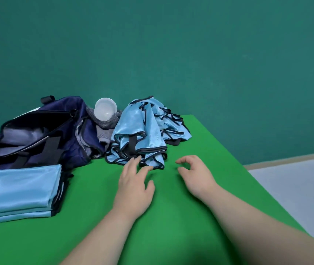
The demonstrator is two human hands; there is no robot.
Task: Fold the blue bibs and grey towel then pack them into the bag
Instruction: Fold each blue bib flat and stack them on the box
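1. Bench point(171, 226): green top that carries everything. Both forearms come in from the near edge.
2. Bag point(37, 138): dark navy, slumped at far left with its mouth gaping. It is well left of both hands.
3. Folded bibs point(18, 192): flat blue stack at near left, just in front of the bag. They look done but are not packed yet.
4. Unfolded bibs point(142, 134): crumpled blue heap with black trim, straight ahead of the hands, against the bag's right end. Its near hem runs roughly left to right across the bench.
5. Grey towel point(104, 129): bunched between the bag and the heap, unfolded, out of easy reach.
6. Left hand point(135, 188): fingers straight and spread, tips touching the heap's near hem. It is the nearer hand and grips nothing.
7. Right hand point(196, 175): fingers loosely curled, thumb and forefinger apart, empty. It sits just beside the hem's right corner, not touching.
8. White cup point(105, 109): on its side on top of the towel.
9. Judgement: the next bib comes off the heap's near edge, with a short forward reach for both hands.
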